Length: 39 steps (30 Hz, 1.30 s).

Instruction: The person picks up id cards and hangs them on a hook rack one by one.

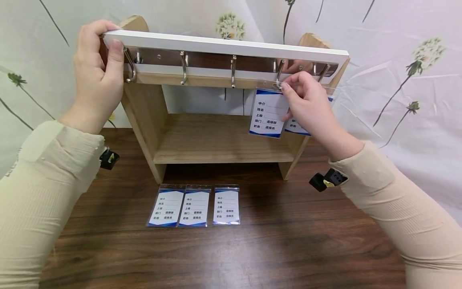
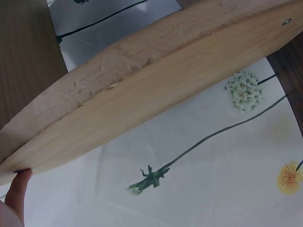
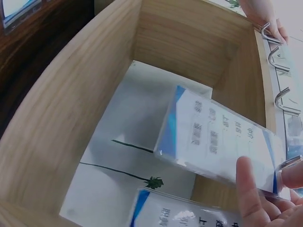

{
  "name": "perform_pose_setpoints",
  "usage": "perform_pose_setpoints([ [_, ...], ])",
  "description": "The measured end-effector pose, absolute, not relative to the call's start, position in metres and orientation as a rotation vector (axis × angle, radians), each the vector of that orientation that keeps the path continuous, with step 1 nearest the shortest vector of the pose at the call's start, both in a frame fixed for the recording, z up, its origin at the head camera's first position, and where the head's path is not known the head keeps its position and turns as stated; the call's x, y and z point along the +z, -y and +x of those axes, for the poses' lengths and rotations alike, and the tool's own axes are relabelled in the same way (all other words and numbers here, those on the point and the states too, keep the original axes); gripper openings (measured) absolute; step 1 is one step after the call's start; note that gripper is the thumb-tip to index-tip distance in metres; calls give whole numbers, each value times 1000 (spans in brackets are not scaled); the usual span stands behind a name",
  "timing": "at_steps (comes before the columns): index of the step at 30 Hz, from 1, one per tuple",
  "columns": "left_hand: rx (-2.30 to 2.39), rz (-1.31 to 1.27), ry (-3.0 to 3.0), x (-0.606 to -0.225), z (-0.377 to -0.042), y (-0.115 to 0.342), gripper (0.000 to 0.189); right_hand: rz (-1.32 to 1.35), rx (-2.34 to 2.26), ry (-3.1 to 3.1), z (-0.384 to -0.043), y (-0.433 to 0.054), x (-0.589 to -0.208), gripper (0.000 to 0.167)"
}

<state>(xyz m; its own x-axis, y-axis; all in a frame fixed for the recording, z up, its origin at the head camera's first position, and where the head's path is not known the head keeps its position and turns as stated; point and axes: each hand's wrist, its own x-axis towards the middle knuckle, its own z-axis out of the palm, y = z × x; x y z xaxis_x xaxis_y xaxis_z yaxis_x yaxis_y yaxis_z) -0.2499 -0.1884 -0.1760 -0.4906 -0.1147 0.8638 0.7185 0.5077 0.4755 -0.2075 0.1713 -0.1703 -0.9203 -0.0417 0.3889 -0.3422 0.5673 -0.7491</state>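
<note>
A wooden shelf (image 1: 223,138) carries a white rail (image 1: 216,43) with several metal hooks. My left hand (image 1: 97,68) grips the rail's left end, thumb in front and fingers over the top. At the fourth hook (image 1: 280,69) from the left, my right hand (image 1: 310,106) pinches the top edge of a clear-sleeved badge (image 1: 267,114). In the right wrist view this badge (image 3: 213,137) hangs tilted against the hook. Another badge (image 1: 297,127) hangs to its right, partly behind my right hand; whether it sits fully on the last hook is hidden.
Three more badges lie face up on the dark wooden table (image 1: 231,257): a left one (image 1: 166,208), a middle one (image 1: 194,206) close beside it, and a right one (image 1: 226,205) slightly apart. A white flower-patterned cloth (image 1: 390,52) covers the background.
</note>
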Motion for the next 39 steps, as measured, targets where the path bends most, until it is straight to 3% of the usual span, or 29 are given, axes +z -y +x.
perform_pose_setpoints([
  [17, -1126, -518, 1808, -176, -249, 187, 24, 335, 1629, 2328, -193, -181, -195, 34],
  [39, -1124, -502, 1810, -176, -248, 188, 21, 301, 1981, 2211, -184, -185, -254, 25],
])
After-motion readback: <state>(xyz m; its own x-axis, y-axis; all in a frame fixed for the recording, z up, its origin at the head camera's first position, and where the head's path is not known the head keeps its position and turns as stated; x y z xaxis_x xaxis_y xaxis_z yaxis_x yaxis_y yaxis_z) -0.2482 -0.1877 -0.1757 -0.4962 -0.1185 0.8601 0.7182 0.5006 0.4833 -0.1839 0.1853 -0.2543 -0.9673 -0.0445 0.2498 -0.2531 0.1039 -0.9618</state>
